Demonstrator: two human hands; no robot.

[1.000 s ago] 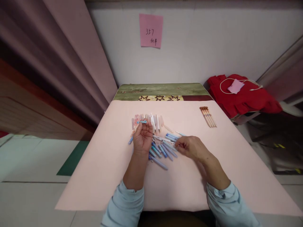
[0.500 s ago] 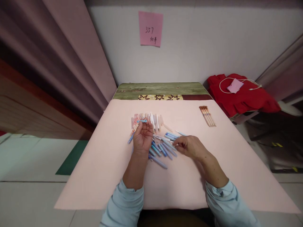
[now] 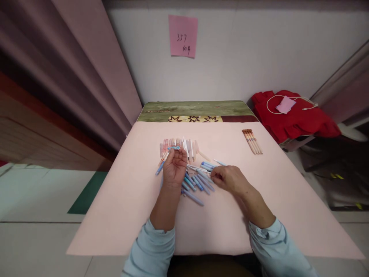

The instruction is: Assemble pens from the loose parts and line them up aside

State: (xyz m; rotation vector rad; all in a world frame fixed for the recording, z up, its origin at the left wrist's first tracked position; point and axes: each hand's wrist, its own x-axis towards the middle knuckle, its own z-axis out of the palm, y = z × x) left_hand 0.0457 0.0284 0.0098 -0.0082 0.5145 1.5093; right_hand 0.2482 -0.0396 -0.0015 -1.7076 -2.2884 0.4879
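My left hand (image 3: 174,167) is turned palm up over the pen parts, its thumb and fingertips pinching a small light-blue pen cap (image 3: 173,147). My right hand (image 3: 230,178) is closed in a pinch at the right side of the pile; what lies between its fingertips is too small to make out. Blue and lilac pen barrels (image 3: 205,184) lie between the two hands. Thin white refills (image 3: 198,168) cross above them. Behind my left fingers stands a row of pink and clear pen parts (image 3: 165,144), partly covered by the hand.
Several assembled pens with brown tops (image 3: 251,141) lie side by side at the table's right. A pink cover (image 3: 121,215) spreads over the table. Red cloth (image 3: 296,119) with a white cable sits beyond the right edge. A pink note (image 3: 183,36) hangs on the wall.
The light-blue cap has turned slightly in my left fingertips. My right hand has stayed almost in place, still pinched beside the pile.
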